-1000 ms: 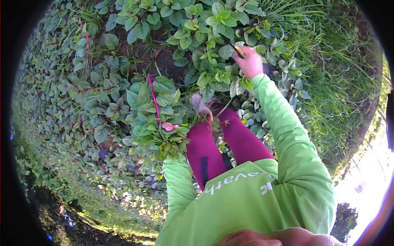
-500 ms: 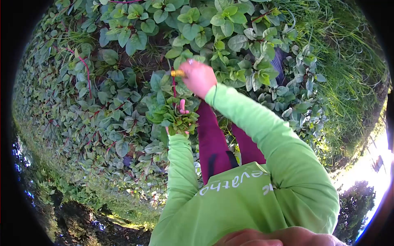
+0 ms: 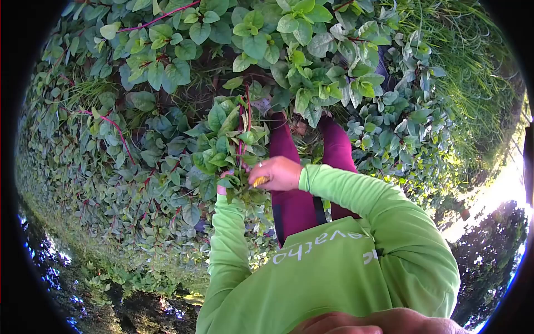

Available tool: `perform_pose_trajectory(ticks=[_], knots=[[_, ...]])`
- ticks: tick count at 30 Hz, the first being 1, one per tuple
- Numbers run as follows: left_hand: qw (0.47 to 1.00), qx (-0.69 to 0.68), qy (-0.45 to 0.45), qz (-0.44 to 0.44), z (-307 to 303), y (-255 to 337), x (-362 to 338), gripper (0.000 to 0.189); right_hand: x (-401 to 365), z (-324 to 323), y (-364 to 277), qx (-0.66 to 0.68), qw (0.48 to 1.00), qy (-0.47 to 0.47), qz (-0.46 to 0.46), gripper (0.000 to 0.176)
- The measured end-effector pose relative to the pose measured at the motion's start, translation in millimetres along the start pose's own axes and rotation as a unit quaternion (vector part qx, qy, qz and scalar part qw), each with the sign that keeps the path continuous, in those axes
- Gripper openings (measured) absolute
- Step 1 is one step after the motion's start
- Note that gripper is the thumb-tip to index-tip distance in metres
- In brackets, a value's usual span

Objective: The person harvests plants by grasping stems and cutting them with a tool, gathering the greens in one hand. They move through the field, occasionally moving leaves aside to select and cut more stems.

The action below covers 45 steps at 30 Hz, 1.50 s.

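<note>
At the lower end of the bunch of leafy stems, the left hand grips the stem ends. Only a small part of this hand shows between the leaves. Its fingers appear curled around the stems, and their exact placement cannot be told. The bunch stands upright above the left hand, with one red stem running up through its middle.

Just right of the bunch base, the right hand touches the lower leaves. Its fingers are pressed together and folded around a yellow-handled tool. Only the yellow part shows below the knuckles, and the working end is hidden among the leaves.

Both green sleeves run from the bunch base down to the torso. Right of the bunch, two legs in purple trousers extend upward into the foliage, and the feet are hidden by leaves.

Around the bunch on every side lies a bed of low leafy plants with red runners. Far right of the bunch, beyond the plants, is a strip of long grass.
</note>
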<state>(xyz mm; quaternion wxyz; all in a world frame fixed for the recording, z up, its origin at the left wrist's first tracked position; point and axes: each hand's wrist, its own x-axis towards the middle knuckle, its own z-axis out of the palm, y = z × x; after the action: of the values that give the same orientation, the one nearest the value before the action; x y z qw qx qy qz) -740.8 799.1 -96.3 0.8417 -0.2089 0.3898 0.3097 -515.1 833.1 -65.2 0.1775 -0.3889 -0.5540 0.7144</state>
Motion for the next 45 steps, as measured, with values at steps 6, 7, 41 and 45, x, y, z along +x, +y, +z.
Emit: perform_pose_trajectory(ticks=[6, 7, 41, 45], knots=[[0.999, -0.021, -0.001, -0.034, -2.8, 15.2, -39.2, 0.044, 64.1, -88.3, 80.5, -0.206, 0.917, 0.222, 0.261, 0.045], [0.999, -0.024, 0.0, -0.037, -4.3, 16.8, -46.2, 0.044, 72.1, -97.9, 95.5, -0.223, 0.922, 0.167, 0.27, 0.043], [0.983, -0.153, -0.09, -0.035, 100.5, -95.4, 50.5, 0.054, -21.4, -338.9, 17.7, -0.415, 0.772, 0.463, 0.135, 0.019], [0.984, -0.14, -0.112, -0.014, 132.4, -116.0, 102.4, 0.056, -89.1, -266.5, 36.0, -0.337, 0.845, 0.383, 0.16, 0.021]])
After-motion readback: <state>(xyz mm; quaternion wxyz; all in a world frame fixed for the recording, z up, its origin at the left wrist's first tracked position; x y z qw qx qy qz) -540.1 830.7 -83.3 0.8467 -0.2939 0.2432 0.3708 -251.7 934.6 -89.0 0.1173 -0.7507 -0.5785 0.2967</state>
